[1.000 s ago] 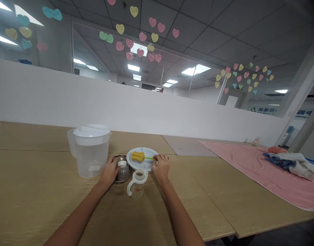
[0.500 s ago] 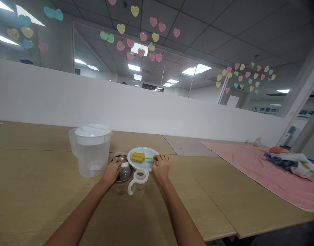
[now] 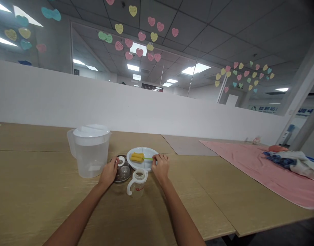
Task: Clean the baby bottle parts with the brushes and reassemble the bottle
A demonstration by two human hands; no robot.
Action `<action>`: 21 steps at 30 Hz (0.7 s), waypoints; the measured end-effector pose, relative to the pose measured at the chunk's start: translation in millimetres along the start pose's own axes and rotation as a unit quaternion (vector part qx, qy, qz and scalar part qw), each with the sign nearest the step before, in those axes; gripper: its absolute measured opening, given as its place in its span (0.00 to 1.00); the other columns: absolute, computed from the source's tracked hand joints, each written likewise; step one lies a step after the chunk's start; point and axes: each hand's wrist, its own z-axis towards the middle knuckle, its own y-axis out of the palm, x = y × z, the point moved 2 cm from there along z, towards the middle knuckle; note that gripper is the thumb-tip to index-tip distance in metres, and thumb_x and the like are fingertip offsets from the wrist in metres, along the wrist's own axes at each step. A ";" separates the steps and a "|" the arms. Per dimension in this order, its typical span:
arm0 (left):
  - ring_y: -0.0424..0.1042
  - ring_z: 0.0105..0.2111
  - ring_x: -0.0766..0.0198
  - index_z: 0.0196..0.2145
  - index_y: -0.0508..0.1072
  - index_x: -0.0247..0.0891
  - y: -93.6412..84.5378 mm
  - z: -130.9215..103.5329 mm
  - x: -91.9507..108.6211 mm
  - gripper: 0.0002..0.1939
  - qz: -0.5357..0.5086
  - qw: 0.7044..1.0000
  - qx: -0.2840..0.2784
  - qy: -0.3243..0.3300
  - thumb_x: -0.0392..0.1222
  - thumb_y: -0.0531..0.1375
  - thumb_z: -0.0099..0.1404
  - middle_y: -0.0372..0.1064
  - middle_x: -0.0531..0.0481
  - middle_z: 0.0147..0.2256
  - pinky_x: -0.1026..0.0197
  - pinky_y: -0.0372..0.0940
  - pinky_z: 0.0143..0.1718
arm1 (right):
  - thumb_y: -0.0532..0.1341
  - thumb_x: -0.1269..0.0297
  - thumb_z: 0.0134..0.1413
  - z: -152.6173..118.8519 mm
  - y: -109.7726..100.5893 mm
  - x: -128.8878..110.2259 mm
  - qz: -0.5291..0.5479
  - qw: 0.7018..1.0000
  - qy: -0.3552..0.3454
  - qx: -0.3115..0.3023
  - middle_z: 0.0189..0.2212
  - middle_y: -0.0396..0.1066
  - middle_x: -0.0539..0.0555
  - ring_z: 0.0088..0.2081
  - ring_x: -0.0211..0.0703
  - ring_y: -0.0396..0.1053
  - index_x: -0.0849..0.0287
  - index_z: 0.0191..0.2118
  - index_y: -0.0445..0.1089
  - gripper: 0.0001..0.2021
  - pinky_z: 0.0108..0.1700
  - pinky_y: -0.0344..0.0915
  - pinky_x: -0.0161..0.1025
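My left hand [image 3: 109, 171] is closed on a small white ring [image 3: 121, 161], held over the back of a round metal dish [image 3: 118, 181]. A clear rounded piece [image 3: 123, 172] lies in that dish. In my right hand [image 3: 161, 166] is the thin green handle of a yellow sponge brush [image 3: 137, 157]; its head rests on a white plate [image 3: 147, 150]. Nearer to me, between my forearms, stands a clear bottle [image 3: 137, 188] with an open neck, a white handle and red lettering. Neither hand touches it.
A translucent lidded pitcher [image 3: 91, 155] holding clear liquid stands left of my left hand. To the right, a pink cloth [image 3: 249, 164] covers part of the table and bears crumpled blue and white fabric [image 3: 292, 162]. A low white wall [image 3: 146, 112] borders the back.
My left hand has lifted and turned the white piece, so its ring shape now faces me. My right hand and the brush stay nearly still.
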 end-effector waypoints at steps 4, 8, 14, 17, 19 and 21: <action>0.73 0.34 0.61 0.41 0.66 0.39 -2.6 2.4 -0.6 0.15 -0.025 1.000 0.009 -0.007 0.43 0.43 0.67 0.74 0.49 0.33 0.63 0.63 0.35 | 0.56 0.78 0.44 -0.2 0.3 0.1 0.000 1.000 -0.002 -0.008 0.26 0.70 0.50 0.33 0.40 0.60 0.59 0.27 0.70 0.08 0.38 0.48 0.38; 0.73 0.33 0.61 0.45 0.67 0.37 -3.3 3.3 0.5 0.17 -0.035 0.999 -0.001 -0.012 0.40 0.43 0.66 0.74 0.48 0.32 0.62 0.64 0.36 | 0.57 0.78 0.44 -0.5 0.3 -0.5 -0.003 1.000 -0.003 -0.014 0.26 0.70 0.50 0.33 0.40 0.60 0.59 0.27 0.70 0.08 0.37 0.48 0.39; 0.72 0.41 0.58 0.55 0.62 0.36 2.9 2.1 5.0 0.21 0.048 0.998 -0.029 0.018 0.36 0.45 0.65 0.72 0.42 0.44 0.60 0.63 0.41 | 0.56 0.78 0.44 -1.9 2.1 -1.5 -0.014 0.999 -0.012 -0.027 0.25 0.68 0.50 0.32 0.40 0.59 0.58 0.26 0.70 0.08 0.37 0.47 0.39; 0.72 0.43 0.56 0.56 0.60 0.35 6.0 1.0 6.7 0.22 0.073 0.996 -0.052 0.025 0.37 0.46 0.65 0.71 0.41 0.45 0.58 0.63 0.42 | 0.56 0.78 0.44 -2.6 3.5 -1.3 -0.009 1.000 -0.011 -0.025 0.25 0.69 0.50 0.32 0.40 0.59 0.58 0.26 0.70 0.09 0.37 0.47 0.38; 0.72 0.42 0.56 0.56 0.61 0.35 7.2 0.7 7.0 0.21 0.076 0.995 -0.057 0.029 0.37 0.46 0.65 0.72 0.41 0.44 0.58 0.63 0.43 | 0.56 0.78 0.44 -3.0 4.3 -0.9 -0.005 1.000 -0.010 -0.019 0.25 0.69 0.50 0.32 0.40 0.59 0.58 0.26 0.70 0.09 0.38 0.47 0.38; 0.71 0.43 0.57 0.53 0.64 0.34 7.7 0.8 6.4 0.20 0.078 0.995 -0.050 0.032 0.37 0.47 0.65 0.71 0.41 0.44 0.59 0.62 0.44 | 0.56 0.78 0.44 -3.3 4.8 -0.7 0.000 1.000 -0.013 -0.014 0.25 0.69 0.50 0.32 0.40 0.59 0.59 0.26 0.70 0.08 0.38 0.47 0.38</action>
